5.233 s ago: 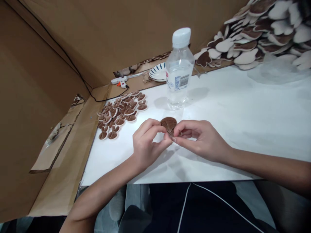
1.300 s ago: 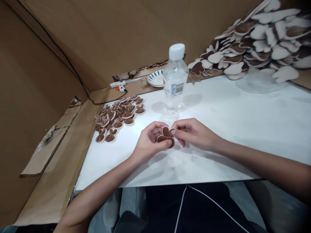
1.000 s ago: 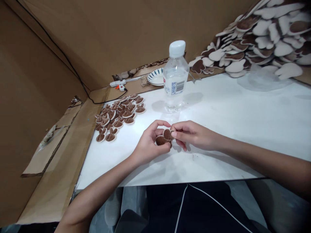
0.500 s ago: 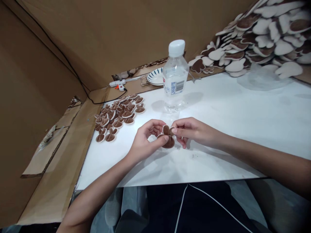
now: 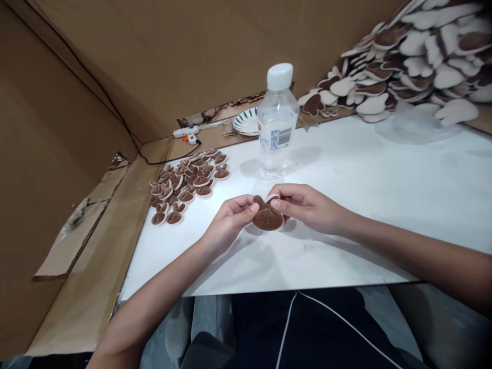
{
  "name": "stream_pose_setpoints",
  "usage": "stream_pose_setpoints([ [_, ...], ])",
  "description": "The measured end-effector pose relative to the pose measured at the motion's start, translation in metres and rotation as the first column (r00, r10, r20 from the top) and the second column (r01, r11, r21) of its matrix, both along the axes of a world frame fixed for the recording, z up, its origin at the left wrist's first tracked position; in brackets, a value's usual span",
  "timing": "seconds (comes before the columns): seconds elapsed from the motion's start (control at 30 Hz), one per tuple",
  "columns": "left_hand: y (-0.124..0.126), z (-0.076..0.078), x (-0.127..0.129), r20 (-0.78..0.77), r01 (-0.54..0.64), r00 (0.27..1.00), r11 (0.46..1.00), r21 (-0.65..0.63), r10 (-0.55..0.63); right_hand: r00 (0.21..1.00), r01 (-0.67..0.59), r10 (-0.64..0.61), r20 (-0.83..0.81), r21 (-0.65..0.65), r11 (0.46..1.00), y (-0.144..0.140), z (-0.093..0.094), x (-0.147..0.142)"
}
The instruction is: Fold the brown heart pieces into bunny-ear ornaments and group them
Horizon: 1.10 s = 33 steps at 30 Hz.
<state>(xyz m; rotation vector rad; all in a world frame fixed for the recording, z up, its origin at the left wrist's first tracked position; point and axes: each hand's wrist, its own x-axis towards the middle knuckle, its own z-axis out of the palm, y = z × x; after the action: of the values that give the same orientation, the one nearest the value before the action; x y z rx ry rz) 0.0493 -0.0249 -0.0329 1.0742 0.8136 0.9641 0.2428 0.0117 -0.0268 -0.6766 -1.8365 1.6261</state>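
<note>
Both hands pinch one small brown plush piece with a white rim point(image 5: 268, 218) just above the white tabletop point(image 5: 384, 179). My left hand point(image 5: 229, 221) grips its upper left edge with thumb and forefinger. My right hand point(image 5: 303, 206) holds its upper right edge, fingers curled. The piece's brown face is turned toward me. A clear plastic water bottle with a white cap point(image 5: 277, 123) stands upright just beyond the hands.
A cluster of several small brown-and-white pieces point(image 5: 186, 183) lies at the table's left. A big heap of larger pieces point(image 5: 403, 61) fills the far right. A glue gun point(image 5: 187, 133) and a patterned dish point(image 5: 247, 122) sit at the back by cardboard walls point(image 5: 172, 51).
The hands turned and flattened the plush piece between them; its brown face now shows fully. Both hands shifted slightly. The bottle and the piles have not moved.
</note>
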Motion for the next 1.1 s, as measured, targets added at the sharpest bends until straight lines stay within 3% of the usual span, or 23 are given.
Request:
stream_pose_setpoints([
  [0.1, -0.0001, 0.0023, 0.0011, 0.070, 0.053, 0.996, 0.997, -0.054, -0.049, 0.998, -0.037, 0.041, -0.056, 0.078, 0.996, -0.0003, 0.0026, 0.0006],
  [0.2, 0.0002, 0.0033, -0.0005, 0.042, 0.031, 0.999, 0.999, -0.011, -0.031, 0.997, -0.029, 0.037, -0.073, 0.105, 0.994, -0.0004, 0.0036, 0.0020],
  [0.4, 0.0028, 0.0013, -0.0050, -0.055, -0.052, 0.997, 0.986, 0.158, 0.062, 0.997, 0.077, -0.077, 0.001, -0.016, 0.997, -0.0017, 0.0039, 0.0023],
  [0.53, 0.0028, 0.0002, -0.0055, -0.056, -0.049, 0.997, 0.986, 0.156, 0.059, 0.999, 0.006, 0.000, 0.037, -0.146, 0.989, -0.0030, 0.0044, 0.0021],
  [0.67, 0.0026, -0.0004, -0.0055, -0.047, -0.084, 0.995, 0.983, 0.163, 0.093, 0.998, -0.049, 0.057, 0.036, -0.190, 0.981, -0.0023, 0.0027, 0.0028],
  [0.93, 0.0042, 0.0010, -0.0040, 0.097, -0.047, 0.995, 0.991, 0.125, 0.034, 0.981, -0.078, 0.019, -0.192, -0.306, 0.949, -0.0023, -0.0021, -0.0009],
  [1.1, 0.0013, 0.0044, -0.0055, -0.061, -0.036, 0.997, 0.979, 0.198, 0.049, 0.999, -0.014, 0.004, -0.045, -0.214, 0.977, -0.0033, 0.0035, 0.0022],
])
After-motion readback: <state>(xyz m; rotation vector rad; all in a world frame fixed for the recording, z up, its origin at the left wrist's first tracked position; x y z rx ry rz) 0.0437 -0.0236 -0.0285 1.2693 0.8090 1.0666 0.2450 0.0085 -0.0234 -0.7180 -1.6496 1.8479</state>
